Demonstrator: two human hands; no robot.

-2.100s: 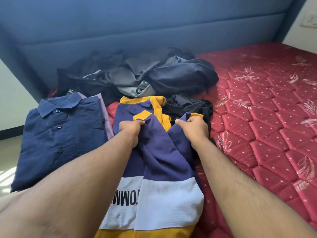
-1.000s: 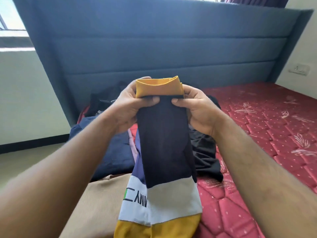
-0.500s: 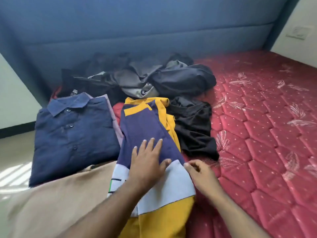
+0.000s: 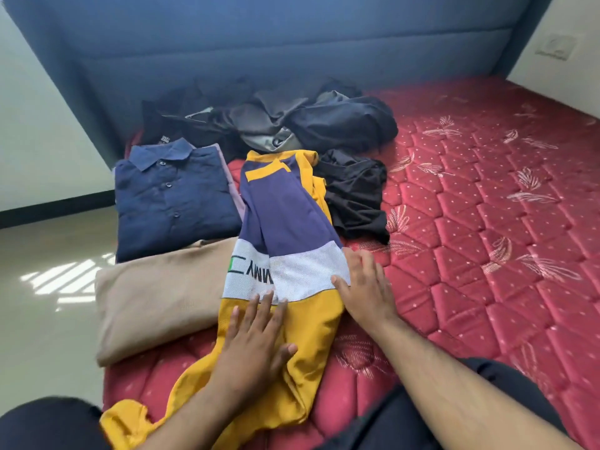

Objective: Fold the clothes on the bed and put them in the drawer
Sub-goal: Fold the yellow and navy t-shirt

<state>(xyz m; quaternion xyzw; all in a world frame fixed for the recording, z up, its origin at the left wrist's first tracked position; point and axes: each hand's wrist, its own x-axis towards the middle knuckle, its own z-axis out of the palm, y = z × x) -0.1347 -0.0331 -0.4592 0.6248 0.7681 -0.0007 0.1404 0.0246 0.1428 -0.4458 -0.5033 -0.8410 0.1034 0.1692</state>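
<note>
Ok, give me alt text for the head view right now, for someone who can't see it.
Both hands press flat on a yellow, navy and white shirt laid lengthwise on a red mattress: left hand on its yellow part, right hand at its right edge. Left of it lie a folded navy shirt and a folded beige garment; dark unfolded clothes sit behind.

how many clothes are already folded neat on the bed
2: the navy button shirt at the far left edge, with a lilac edge under it that may be a hidden third, and the beige garment in front of it. The striped shirt is only half folded.

Upside-down black letters "MMY" on white band of striped shirt (image 4: 285,222).
</note>
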